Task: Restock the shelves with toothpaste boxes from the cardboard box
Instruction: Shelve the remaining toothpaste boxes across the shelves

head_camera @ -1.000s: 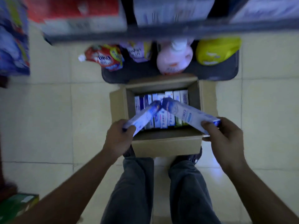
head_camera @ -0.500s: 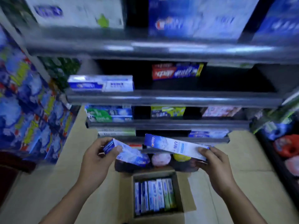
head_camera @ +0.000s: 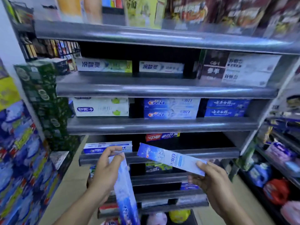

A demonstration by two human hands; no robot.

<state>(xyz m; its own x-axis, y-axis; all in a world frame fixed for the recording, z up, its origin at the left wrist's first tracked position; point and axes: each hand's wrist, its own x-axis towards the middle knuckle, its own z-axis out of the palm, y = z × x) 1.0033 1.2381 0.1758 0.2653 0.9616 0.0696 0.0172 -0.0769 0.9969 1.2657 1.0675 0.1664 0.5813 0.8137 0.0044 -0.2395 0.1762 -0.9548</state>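
The slanted toothpaste box (head_camera: pixel 170 158), a long blue-and-white cardboard carton, sits just below the middle of the view. The right hand (head_camera: pixel 212 184) pinches its near end, thumb on the printed face and fingers (head_camera: pixel 194 180) curled beneath. Its free end points toward 10 o'clock and crosses the rounded front edge of the grey metal shelf (head_camera: pixel 215 153); whether it touches that edge cannot be told.

At 9 o'clock from it is the hanging toothpaste box (head_camera: pixel 125 192), a second long blue-and-white carton. The left hand (head_camera: pixel 105 172) grips its upper end with fingers and thumb curled round it. The carton drops toward 6 o'clock, its lower end at the bottom border of the view. The two cartons are apart, with a narrow gap between their upper ends.

On the grey metal shelf, a flat blue-and-white box (head_camera: pixel 95 147) lies at 9 o'clock behind the left hand. A red toothpaste box (head_camera: pixel 162 136) stands farther back at 12 o'clock. From the red box toward 3 o'clock the shelf runs dark and open to the side upright.

One level up, two stacked blue Crest boxes (head_camera: pixel 170 108) sit behind their own rounded edge, with white boxes (head_camera: pixel 100 108) at 9 o'clock and dark blue boxes (head_camera: pixel 225 108) at 3 o'clock. Beige floor tiles (head_camera: pixel 69 184) lie at 8 o'clock.
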